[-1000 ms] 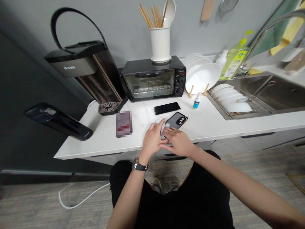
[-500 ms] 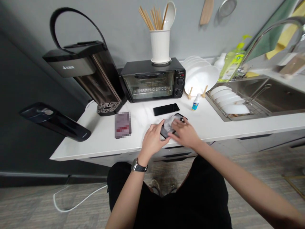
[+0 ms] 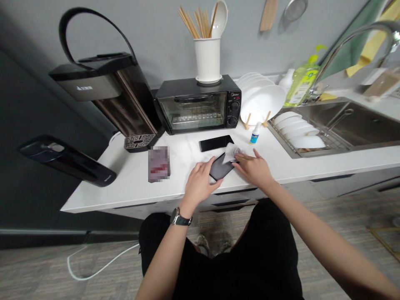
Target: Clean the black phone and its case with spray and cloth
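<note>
A dark smartphone (image 3: 220,167) lies at a slant near the counter's front edge. My left hand (image 3: 199,180) grips its near-left end, thumb along the lower edge and fingers at the upper left side. A crumpled white tissue (image 3: 231,153) is pressed on the phone's far-right end under the fingers of my right hand (image 3: 254,168), whose thumb sticks out to the side. Just behind lies another black smartphone (image 3: 215,143), partly touched or overlapped by the tissue. A small white spray bottle with a blue label (image 3: 255,134) stands to the right.
Behind are a black toaster oven (image 3: 196,108), a water dispenser (image 3: 109,96) and white plates in a rack (image 3: 262,102). A sink (image 3: 359,129) with bowls is at the right. On the left are a dark flask-like object (image 3: 67,160) and a pixelated item (image 3: 159,163).
My right hand has slid the tissue across the phone toward its far-right end, baring more of the screen. My left hand keeps its hold.
</note>
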The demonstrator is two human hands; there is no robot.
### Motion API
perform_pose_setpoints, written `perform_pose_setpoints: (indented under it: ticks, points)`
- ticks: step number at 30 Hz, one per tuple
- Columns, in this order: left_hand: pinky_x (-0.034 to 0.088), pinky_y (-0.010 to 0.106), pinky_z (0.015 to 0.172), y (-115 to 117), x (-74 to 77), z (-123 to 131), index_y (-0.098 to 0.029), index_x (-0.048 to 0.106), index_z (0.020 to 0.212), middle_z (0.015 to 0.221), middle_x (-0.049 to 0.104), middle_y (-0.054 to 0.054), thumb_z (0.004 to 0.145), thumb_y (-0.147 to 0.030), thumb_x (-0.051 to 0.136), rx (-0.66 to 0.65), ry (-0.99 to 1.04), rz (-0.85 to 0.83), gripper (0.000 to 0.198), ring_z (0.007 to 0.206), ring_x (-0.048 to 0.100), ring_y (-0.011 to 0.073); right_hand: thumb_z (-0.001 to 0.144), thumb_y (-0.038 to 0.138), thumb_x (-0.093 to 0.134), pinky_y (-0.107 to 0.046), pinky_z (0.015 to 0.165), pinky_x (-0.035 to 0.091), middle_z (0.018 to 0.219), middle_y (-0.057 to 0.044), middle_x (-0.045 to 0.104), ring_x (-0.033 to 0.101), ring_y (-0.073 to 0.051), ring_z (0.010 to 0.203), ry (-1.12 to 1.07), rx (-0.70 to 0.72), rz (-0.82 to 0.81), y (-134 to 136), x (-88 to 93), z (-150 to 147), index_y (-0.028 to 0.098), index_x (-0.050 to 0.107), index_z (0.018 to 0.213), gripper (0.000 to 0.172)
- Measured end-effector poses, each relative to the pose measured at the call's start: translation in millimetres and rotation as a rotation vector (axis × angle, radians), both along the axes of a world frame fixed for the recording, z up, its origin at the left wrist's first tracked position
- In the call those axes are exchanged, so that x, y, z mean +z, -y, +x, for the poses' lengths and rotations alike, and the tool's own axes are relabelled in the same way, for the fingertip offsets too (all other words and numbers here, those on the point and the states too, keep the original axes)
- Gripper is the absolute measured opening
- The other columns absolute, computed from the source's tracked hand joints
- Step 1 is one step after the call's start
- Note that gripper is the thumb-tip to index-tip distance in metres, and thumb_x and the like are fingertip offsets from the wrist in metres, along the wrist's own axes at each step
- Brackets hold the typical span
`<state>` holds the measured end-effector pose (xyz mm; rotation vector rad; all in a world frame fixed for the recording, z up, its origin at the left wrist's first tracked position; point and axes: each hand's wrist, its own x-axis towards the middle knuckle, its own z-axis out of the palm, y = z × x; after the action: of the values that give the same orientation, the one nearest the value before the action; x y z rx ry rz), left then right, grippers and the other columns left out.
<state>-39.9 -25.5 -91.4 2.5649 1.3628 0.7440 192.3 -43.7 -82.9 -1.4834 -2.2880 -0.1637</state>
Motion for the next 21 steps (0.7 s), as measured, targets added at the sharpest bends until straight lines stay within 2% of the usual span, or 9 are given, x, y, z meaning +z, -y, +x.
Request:
perform_pose_setpoints:
  ticks: [1,5,8,9,12,13,17,18,21]
  points:
    - [0.048,0.046,0.108,-0.2,-0.3,-0.2,-0.022,0.029,0.162,0.142,0.062,0.011,0.091,-0.043,0.072,-0.002,0.003,0.001,0.085,0.124,0.054,0.0310,0.107,0.046,0.047,-0.054,0.117,0.042,0.129,-0.016,0.074,0.073,-0.030,0.115,0.002,-0.004,-0.007,0.2,0.9,-1.3,0.015,0.072,0.121,0.042]
    - [0.050,0.045,0.106,-0.9,-1.7,-1.2,-0.022,0.028,0.163,0.141,0.062,0.011,0.090,-0.042,0.074,-0.003,0.009,-0.024,0.088,0.123,0.054,0.0306,0.105,0.051,0.051,-0.045,0.116,0.045,0.130,-0.012,0.074,0.072,-0.026,0.117,-0.008,0.181,-0.071,0.0,2.6,-6.0,0.019,0.071,0.125,0.043]
    - [0.049,0.045,0.107,-1.3,-1.8,-1.4,-0.023,0.028,0.162,0.137,0.064,0.012,0.090,-0.044,0.074,0.005,0.021,-0.034,0.088,0.124,0.055,0.0305,0.106,0.046,0.050,-0.056,0.119,0.039,0.132,-0.016,0.073,0.067,-0.032,0.126,-0.023,0.026,-0.026,-5.9,0.6,-3.2,0.016,0.071,0.127,0.042]
    - [0.049,0.045,0.107,-1.4,-1.6,-1.3,-0.024,0.028,0.163,0.137,0.065,0.012,0.090,-0.044,0.075,0.006,0.028,-0.034,0.089,0.124,0.055,0.0304,0.105,0.045,0.050,-0.057,0.119,0.039,0.134,-0.017,0.071,0.065,-0.033,0.129,-0.029,0.032,-0.028,-8.1,-0.6,-2.0,0.015,0.070,0.128,0.042]
    - [0.051,0.045,0.105,-1.3,-0.4,-1.0,-0.024,0.024,0.164,0.135,0.065,0.011,0.089,-0.041,0.076,0.007,0.031,-0.041,0.093,0.122,0.057,0.0300,0.104,0.047,0.052,-0.050,0.121,0.040,0.141,-0.011,0.068,0.061,-0.027,0.135,-0.054,0.293,-0.109,-12.5,-3.7,-0.4,0.021,0.067,0.135,0.043]
    - [0.051,0.044,0.104,-1.3,0.1,-0.8,-0.024,0.024,0.164,0.135,0.066,0.011,0.089,-0.041,0.076,0.008,0.028,-0.045,0.094,0.120,0.058,0.0300,0.105,0.048,0.052,-0.049,0.121,0.040,0.141,-0.010,0.068,0.062,-0.026,0.134,-0.055,0.326,-0.121,-13.7,-3.8,-0.5,0.022,0.066,0.136,0.043]
    - [0.050,0.046,0.108,-1.5,1.2,-0.6,-0.026,0.023,0.164,0.140,0.064,0.010,0.089,-0.041,0.076,-0.010,0.046,-0.050,0.094,0.124,0.056,0.0300,0.106,0.048,0.048,-0.058,0.119,0.039,0.140,-0.019,0.067,0.065,-0.033,0.129,-0.024,0.037,-0.053,-15.6,-1.1,-6.9,0.015,0.067,0.134,0.047]
    - [0.049,0.046,0.108,-1.5,1.2,-0.9,-0.027,0.022,0.164,0.142,0.064,0.009,0.088,-0.039,0.077,-0.015,0.051,-0.051,0.095,0.125,0.056,0.0298,0.106,0.049,0.049,-0.056,0.119,0.041,0.140,-0.020,0.066,0.065,-0.033,0.129,-0.017,0.057,-0.056,-14.1,-0.8,-10.9,0.013,0.067,0.133,0.049]
    - [0.051,0.044,0.105,-0.9,1.2,-1.5,-0.025,0.021,0.165,0.141,0.064,0.011,0.085,-0.030,0.079,-0.012,0.036,-0.062,0.099,0.124,0.056,0.0293,0.102,0.058,0.053,-0.048,0.119,0.042,0.144,-0.016,0.065,0.063,-0.029,0.133,-0.027,0.332,-0.117,-7.9,-2.7,-22.8,0.016,0.066,0.135,0.055]
